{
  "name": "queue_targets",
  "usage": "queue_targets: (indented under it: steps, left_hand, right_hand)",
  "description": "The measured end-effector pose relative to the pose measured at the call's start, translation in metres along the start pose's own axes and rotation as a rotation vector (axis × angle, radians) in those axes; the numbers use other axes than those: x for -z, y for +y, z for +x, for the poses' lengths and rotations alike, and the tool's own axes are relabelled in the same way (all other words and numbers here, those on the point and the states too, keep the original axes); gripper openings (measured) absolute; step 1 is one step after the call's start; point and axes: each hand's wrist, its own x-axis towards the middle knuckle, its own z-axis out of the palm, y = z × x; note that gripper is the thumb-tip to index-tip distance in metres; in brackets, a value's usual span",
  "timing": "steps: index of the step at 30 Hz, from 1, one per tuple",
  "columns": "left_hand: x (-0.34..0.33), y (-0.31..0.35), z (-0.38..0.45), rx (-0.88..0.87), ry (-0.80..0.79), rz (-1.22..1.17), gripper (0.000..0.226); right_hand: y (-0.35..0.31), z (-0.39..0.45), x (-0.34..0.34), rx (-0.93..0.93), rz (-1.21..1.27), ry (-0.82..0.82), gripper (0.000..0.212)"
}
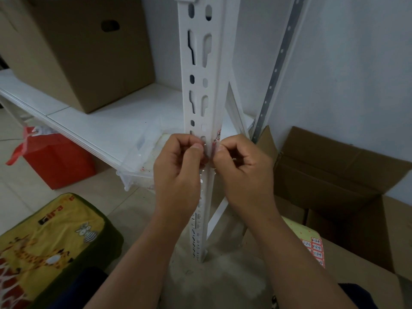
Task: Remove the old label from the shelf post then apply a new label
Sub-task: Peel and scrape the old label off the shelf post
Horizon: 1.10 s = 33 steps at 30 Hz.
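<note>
Down by my knee a sheet of new labels (314, 250), red-bordered with handwritten numbers, lies on a box (356, 275). Higher, my left hand (178, 168) and right hand (243, 172) curl against the white post (200, 90), thumbs pinching the label (216, 139). It is small, white with red print, crumpled, wrapped round the post's edge between my thumbs, partly hidden.

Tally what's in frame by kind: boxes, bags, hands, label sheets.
Cardboard boxes: 3 (closed box on shelf, open box by wall, box under the sheet)
Bags: 2 (red bag, yellow giraffe bag)
Hands: 2 (left hand, right hand), both at the post
Label sheets: 1
Total: 8
</note>
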Motion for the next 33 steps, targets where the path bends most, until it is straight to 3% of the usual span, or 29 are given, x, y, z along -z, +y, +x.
queue_targets:
  steps: [5, 8, 16, 19, 25, 33]
  left_hand:
    - [-0.001, 0.0, 0.0, -0.018, 0.01, 0.024, 0.012]
    - [0.0, 0.0, 0.0, -0.017, 0.008, 0.025, 0.012]
    - [0.001, 0.001, 0.001, -0.01, -0.002, 0.029, 0.012]
    - [0.001, 0.0, 0.001, -0.021, -0.01, 0.05, 0.012]
    - [0.002, 0.0, 0.0, -0.042, -0.005, 0.074, 0.009]
    - [0.002, 0.005, -0.007, -0.319, -0.083, 0.23, 0.016]
  right_hand:
    - [-0.001, 0.001, 0.004, -0.051, -0.023, 0.013, 0.008]
    - [-0.003, 0.003, 0.004, 0.036, -0.166, -0.009, 0.002]
    - [-0.005, 0.01, 0.007, 0.263, -0.401, -0.004, 0.018]
    - [-0.008, 0.002, 0.01, 0.271, -0.281, 0.005, 0.017]
    - [-0.009, -0.005, 0.013, -0.137, 0.075, -0.029, 0.004]
    - [-0.015, -0.002, 0.018, -0.251, 0.455, -0.108, 0.019]
